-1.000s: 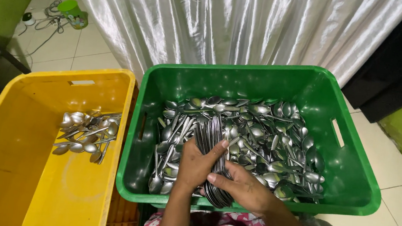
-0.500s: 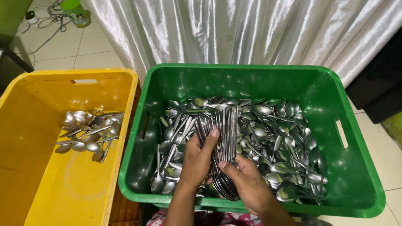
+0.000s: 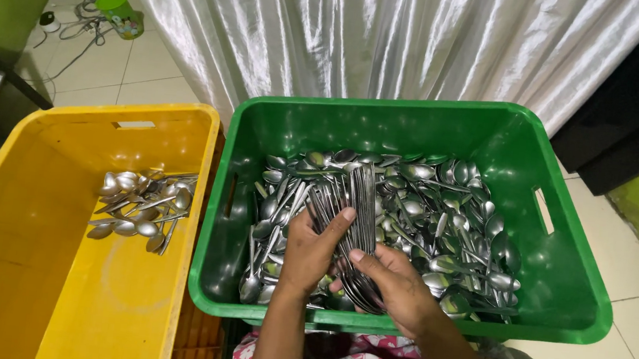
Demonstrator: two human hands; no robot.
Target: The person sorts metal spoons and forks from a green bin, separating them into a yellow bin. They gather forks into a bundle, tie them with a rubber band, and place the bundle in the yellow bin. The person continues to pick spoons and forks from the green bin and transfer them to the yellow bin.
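Two crates fill most of my view: a green crate at centre right and a yellow crate at lower left, standing side by side with their walls touching or nearly so. Behind both, across the top of the frame, I see a white satin curtain hanging down to a pale tiled floor. Inside the green one lies a thick heap of loose steel spoons, covering its bottom from wall to wall. On the yellow one's bottom, near its right wall, I see a much smaller pile of spoons. At lower centre my left hand and right hand meet over the near edge of the green crate, and between them they grip a bundle of spoons, handles fanning up toward the middle of the frame and bowls down by the palms. Left fingers are curled round the bundle's left side, thumb up against it; right fingers wrap it from below and the right. At upper left a small green cup sits on the floor beside a tangle of cable
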